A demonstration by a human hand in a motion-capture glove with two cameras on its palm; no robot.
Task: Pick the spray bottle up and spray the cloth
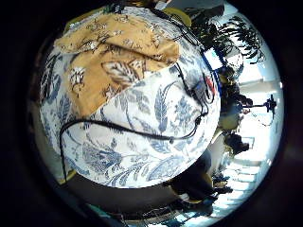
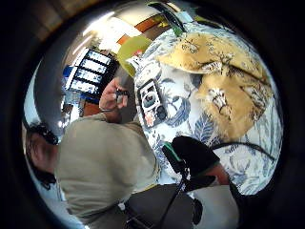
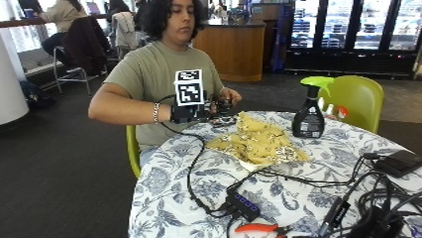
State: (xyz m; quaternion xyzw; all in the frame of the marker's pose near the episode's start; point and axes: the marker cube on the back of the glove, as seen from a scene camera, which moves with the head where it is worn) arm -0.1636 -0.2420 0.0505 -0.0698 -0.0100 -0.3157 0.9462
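A person sits at the far left side of a round worktop point(image 3: 165, 193) covered with a blue-and-white floral tablecloth. The gloved right hand point(image 3: 188, 113) hovers above the worktop's far left edge, just left of the cloth; whether its fingers are straight or curled I cannot tell, and nothing shows in its grip. The bare left hand point(image 3: 227, 95) is raised just beyond it. One yellow patterned cloth point(image 3: 260, 141) lies crumpled on the worktop, right of the hands. One spray bottle point(image 3: 308, 115), dark with a bright green trigger head, stands upright on the worktop right of the cloth, apart from the hand. One yellow-green chair point(image 3: 359, 99) stands behind the bottle. Near the front lie one black hub point(image 3: 242, 206) with its cables, and one small black box point(image 3: 399, 162) at the right.
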